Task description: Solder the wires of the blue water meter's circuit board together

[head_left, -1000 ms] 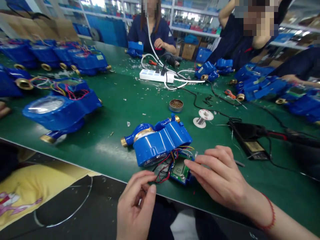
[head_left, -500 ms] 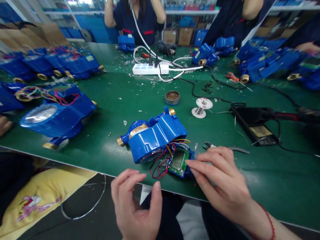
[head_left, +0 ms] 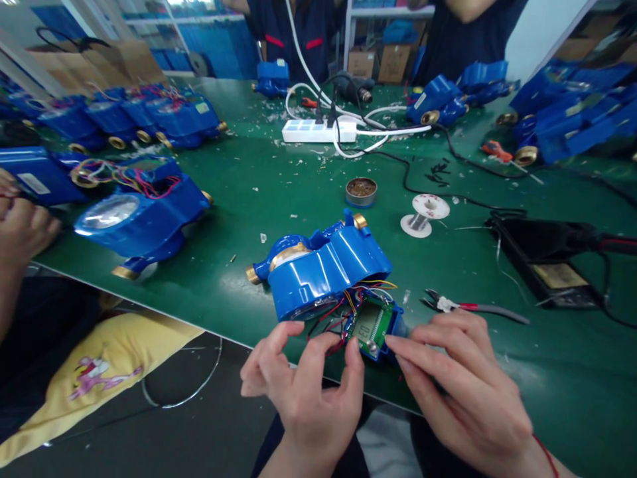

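Observation:
A blue water meter (head_left: 318, 272) with brass ends lies on the green table in front of me. Yellow, white, red and black wires (head_left: 348, 305) run from it to a green display circuit board (head_left: 374, 325) in a small blue housing. My right hand (head_left: 458, 378) pinches the right edge of this board's housing between thumb and fingers. At the board's lower left, the thumb and index finger of my left hand (head_left: 313, 385) close around the red and black wires; the other fingers are spread. Right of the board lie cutting pliers (head_left: 472, 307).
A solder spool (head_left: 425, 216), a round tin (head_left: 361, 191) and a soldering iron stand (head_left: 547, 259) lie beyond. Further back is a white power strip (head_left: 318, 131) with cables. More blue meters (head_left: 144, 216) stand left and right. A co-worker's hands (head_left: 24, 222) are at the left edge.
My left hand has moved up and right to the wires beside the board, its thumb and index finger coming together. My right hand stays on the housing. The view has shifted left.

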Available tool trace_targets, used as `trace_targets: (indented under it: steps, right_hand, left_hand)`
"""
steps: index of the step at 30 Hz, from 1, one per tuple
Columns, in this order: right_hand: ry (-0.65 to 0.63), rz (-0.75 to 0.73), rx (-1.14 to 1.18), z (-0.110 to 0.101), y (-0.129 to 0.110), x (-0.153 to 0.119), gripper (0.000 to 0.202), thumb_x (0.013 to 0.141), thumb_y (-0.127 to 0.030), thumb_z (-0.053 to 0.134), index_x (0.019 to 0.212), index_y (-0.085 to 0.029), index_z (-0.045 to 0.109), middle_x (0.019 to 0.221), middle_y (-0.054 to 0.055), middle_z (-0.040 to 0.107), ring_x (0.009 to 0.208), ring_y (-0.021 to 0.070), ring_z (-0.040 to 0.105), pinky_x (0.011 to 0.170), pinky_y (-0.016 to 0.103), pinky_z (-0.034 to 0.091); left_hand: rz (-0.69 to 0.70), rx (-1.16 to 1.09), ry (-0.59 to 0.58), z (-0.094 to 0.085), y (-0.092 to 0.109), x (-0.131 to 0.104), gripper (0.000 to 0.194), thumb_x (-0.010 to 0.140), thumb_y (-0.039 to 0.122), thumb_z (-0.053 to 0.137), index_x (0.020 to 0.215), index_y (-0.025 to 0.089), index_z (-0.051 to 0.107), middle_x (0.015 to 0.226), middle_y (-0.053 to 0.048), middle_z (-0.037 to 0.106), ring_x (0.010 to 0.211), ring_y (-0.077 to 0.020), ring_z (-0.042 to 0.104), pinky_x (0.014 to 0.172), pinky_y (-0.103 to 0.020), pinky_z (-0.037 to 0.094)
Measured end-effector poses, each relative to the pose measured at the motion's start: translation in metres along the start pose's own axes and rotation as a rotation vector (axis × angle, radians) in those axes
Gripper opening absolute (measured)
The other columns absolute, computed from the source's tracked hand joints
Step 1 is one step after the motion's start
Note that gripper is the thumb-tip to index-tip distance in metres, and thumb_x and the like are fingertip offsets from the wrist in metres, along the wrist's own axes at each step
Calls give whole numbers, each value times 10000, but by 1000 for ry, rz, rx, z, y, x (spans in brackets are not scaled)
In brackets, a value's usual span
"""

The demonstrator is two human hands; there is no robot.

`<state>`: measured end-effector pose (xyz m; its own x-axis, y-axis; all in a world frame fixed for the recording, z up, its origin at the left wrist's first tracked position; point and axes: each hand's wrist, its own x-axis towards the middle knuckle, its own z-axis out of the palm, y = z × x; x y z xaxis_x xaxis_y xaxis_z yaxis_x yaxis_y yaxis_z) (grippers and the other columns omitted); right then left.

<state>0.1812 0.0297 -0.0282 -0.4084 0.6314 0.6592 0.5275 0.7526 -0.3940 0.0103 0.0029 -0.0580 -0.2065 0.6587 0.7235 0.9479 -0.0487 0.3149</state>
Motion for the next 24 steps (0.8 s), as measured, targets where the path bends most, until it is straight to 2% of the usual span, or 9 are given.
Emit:
trace_targets:
  steps: [14,18,24]
  right_hand:
    - [-45,-6,32,-1,2,-2,231,823,14,577,1016,-89,653,896,78,581,855,180,471,770,391,368]
    - [-82,-20,-23,1,4,11,193,869,-37,568,1019,-120,656,909,64,601,884,184,463,804,390,342]
    - [-239,-177,-130,15,10,37,230,987,-172,436,1039,-152,659,875,41,641,847,171,450,785,385,267]
  left_hand:
    - [-38,-34,-26,3,2,0,90,743,254,676,708,175,700,992,-100,509,949,-164,416,903,-311,271]
    - [-21,-35,2,4,1,0,104,764,257,669,706,180,705,975,-78,525,929,-134,433,909,-290,273]
    - [-21,-50,30,4,4,2,146,800,250,655,691,165,704,927,-72,552,884,-103,429,871,-267,286]
